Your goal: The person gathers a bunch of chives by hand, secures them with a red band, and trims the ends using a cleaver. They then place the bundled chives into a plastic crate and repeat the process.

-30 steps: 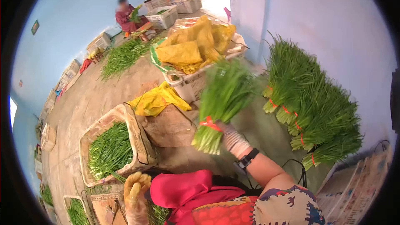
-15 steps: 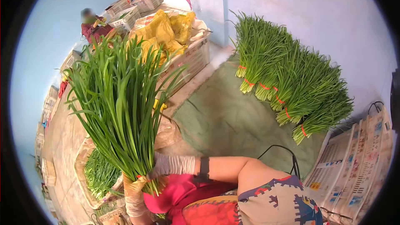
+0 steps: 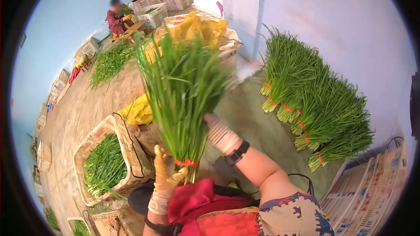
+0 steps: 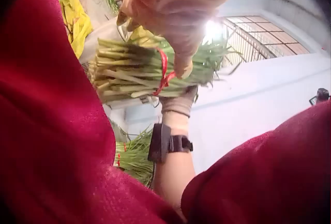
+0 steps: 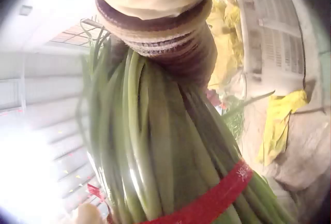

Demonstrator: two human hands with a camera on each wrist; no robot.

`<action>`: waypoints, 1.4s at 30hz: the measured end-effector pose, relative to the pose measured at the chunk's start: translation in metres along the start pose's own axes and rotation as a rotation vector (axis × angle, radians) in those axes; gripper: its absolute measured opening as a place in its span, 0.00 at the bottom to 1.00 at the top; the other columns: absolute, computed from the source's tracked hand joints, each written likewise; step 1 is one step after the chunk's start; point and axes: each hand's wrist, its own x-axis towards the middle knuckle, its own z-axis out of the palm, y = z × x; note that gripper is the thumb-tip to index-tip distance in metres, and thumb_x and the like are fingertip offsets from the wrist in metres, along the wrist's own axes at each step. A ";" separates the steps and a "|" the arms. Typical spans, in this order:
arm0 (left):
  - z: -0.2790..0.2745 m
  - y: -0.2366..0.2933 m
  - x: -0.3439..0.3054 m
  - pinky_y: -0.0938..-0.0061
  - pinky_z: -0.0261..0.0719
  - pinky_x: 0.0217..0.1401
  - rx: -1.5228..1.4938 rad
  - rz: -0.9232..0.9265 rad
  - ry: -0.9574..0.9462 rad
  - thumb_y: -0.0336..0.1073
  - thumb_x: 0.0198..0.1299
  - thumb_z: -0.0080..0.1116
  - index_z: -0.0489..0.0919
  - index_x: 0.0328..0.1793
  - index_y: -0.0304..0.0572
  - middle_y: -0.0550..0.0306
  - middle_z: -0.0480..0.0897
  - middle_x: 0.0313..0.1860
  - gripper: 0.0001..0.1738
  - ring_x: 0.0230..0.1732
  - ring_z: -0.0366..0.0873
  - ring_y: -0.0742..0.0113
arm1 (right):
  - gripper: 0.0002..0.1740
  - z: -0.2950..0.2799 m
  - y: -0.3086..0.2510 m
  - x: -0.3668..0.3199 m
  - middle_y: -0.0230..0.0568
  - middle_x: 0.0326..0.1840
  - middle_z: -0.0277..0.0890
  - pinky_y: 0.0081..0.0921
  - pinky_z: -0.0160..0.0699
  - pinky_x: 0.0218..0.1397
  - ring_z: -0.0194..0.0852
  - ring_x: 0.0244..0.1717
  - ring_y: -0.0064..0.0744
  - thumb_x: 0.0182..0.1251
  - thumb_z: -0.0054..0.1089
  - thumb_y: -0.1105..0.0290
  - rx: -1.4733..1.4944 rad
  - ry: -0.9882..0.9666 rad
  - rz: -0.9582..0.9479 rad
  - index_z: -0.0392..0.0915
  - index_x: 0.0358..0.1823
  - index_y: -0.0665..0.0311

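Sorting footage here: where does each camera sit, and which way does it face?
Head: on the head, facing forward and down at the bundle; left hand and right hand show.
Left wrist: on that wrist, facing the bundle's stalk ends; both hands show.
Right wrist: on that wrist, facing the leaves; right hand shows.
Both wrist views share the red band.

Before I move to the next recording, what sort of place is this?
Probably a produce-packing room: long green bundles tied with red bands lie by the pale wall, a cream plastic crate holds loose greens, and a person in maroon sits beyond.
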 end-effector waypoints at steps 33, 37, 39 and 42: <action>-0.274 -0.009 -0.206 0.74 0.79 0.49 0.042 -0.500 1.700 0.32 0.68 0.58 0.73 0.67 0.45 0.57 0.82 0.55 0.21 0.49 0.79 0.66 | 0.25 -0.407 -0.152 -0.042 0.55 0.64 0.75 0.46 0.74 0.65 0.74 0.65 0.54 0.65 0.58 0.66 -1.834 1.721 0.669 0.72 0.63 0.65; -0.281 0.006 -0.231 0.74 0.79 0.49 0.011 -0.418 1.673 0.32 0.68 0.59 0.74 0.66 0.45 0.57 0.82 0.55 0.21 0.48 0.80 0.66 | 0.30 -0.392 -0.039 -0.047 0.56 0.67 0.71 0.45 0.66 0.73 0.65 0.72 0.53 0.61 0.61 0.67 -1.681 1.660 0.239 0.71 0.67 0.61; -0.283 0.028 -0.253 0.74 0.79 0.49 0.010 -0.325 1.643 0.31 0.67 0.59 0.74 0.66 0.44 0.57 0.82 0.55 0.21 0.48 0.80 0.66 | 0.33 -0.328 -0.011 -0.012 0.58 0.69 0.69 0.44 0.64 0.75 0.65 0.72 0.54 0.60 0.65 0.66 -1.764 1.374 0.199 0.70 0.68 0.63; -0.284 0.077 -0.298 0.74 0.79 0.49 0.070 -0.115 1.536 0.31 0.67 0.60 0.75 0.66 0.44 0.58 0.83 0.54 0.20 0.47 0.80 0.67 | 0.38 -0.222 0.058 0.048 0.59 0.74 0.64 0.43 0.60 0.77 0.64 0.73 0.53 0.59 0.69 0.65 -1.914 0.554 0.097 0.67 0.71 0.67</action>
